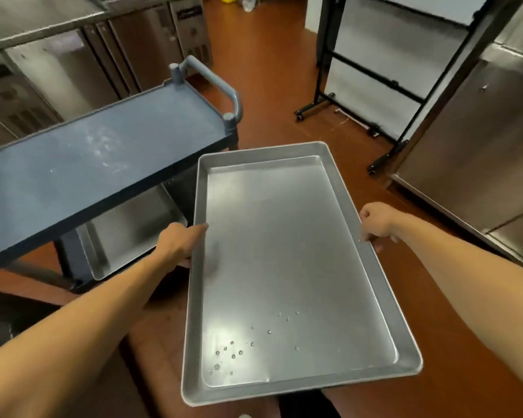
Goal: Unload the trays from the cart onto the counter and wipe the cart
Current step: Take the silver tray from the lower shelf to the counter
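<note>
I carry a large empty metal tray (287, 260) in the air over the floor, its inside dotted with a few water drops. My left hand (178, 242) grips its left rim, thumb on top. My right hand (378, 221) grips the right rim. To the left stands the blue-grey cart (97, 158); its top shelf is bare and smeared with pale marks. Another metal tray (127, 233) lies on the cart's lower shelf, partly hidden under the top shelf.
Steel counter (37, 19) with under-counter fridges runs along the back left. A black wheeled rack (375, 95) stands at the back right, and a steel cabinet (477, 152) at the far right. Brown floor lies between them.
</note>
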